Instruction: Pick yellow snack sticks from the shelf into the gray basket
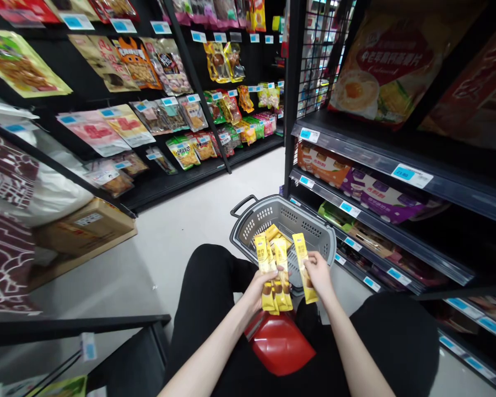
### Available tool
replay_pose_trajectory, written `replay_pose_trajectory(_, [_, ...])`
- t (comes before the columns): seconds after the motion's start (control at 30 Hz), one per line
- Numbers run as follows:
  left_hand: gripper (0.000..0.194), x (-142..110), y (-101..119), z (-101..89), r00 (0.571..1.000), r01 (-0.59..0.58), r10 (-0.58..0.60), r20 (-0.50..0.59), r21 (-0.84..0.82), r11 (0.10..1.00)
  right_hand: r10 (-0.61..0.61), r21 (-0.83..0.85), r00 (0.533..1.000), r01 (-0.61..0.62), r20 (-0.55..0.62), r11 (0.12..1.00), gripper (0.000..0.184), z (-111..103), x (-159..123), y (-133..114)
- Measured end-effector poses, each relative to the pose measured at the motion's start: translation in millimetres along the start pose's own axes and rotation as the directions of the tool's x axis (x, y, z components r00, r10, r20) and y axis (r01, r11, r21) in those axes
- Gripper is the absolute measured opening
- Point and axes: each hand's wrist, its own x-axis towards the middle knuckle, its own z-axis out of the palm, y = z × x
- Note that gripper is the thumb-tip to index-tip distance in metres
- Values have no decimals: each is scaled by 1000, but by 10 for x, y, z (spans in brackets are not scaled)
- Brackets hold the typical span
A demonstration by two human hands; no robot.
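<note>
Several slim yellow sachets (280,259) are fanned out in my left hand (257,288), its fingers closed around their lower half. My right hand (319,271) pinches one more yellow sachet (300,248) by its side, upright and a little apart from the bunch. Both hands are over the near side of a grey plastic shopping basket (310,212) on the floor. More yellow packets (273,229) show inside the basket, partly hidden behind the held sachets. Beneath my hands, a glossy red pouch (279,343) rests between my legs.
Shelves with purple cartons (382,193) and orange cartons (322,164) stand close on the right. Bagged snacks hang on a black rack (161,187) across the aisle. A cardboard box (85,226) is at the left. A black shelf edge (78,329) juts in at lower left.
</note>
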Motion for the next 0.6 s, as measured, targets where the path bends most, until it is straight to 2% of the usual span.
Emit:
replay_pose_trajectory(0.1, [29,17,-14,-11,999,-25,24,-24,-16,1000,-47,-83,995,55,88,995,20,62,-108,-25])
replay_pose_trajectory(0.43, [34,15,-24,-37,1000,22,-22,3,-37,999,-115,-32,955,128,273,991,17,280,-231,120])
replay_pose_trajectory(0.53, [31,22,-13,-52,1000,10,-9,17,-37,999,-134,-106,942,174,309,979,23,285,-251,115])
replay_pose_trajectory(0.6, [29,30,-8,-59,1000,2,-1,20,-38,999,-187,-201,938,252,292,947,25,276,-266,78])
